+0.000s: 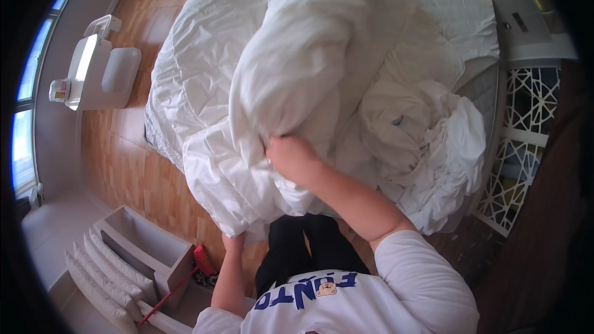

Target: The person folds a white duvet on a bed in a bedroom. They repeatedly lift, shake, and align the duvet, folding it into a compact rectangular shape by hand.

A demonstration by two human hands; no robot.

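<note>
A white duvet point(297, 55) lies bunched in a long thick fold across the bed in front of me. My right hand point(293, 157) is closed on the fabric at the near end of that fold, its fingertips partly sunk in the cloth. Low on the left, my left hand point(233, 242) grips the hanging near corner of white cloth point(227, 195); the cloth covers most of its fingers. Whether both hands hold the same layer cannot be told. To the right, a crumpled heap of white bedding point(417, 134) rests on the bed's near right part.
A mattress edge point(487, 102) shows at right, beside white lattice panels point(531, 102). On the left, a white table point(88, 69) stands on the wood floor point(134, 162) near the windows. An open drawer-like box point(148, 236), several stacked cushions point(102, 283) and a red-handled broom point(202, 260) are at lower left.
</note>
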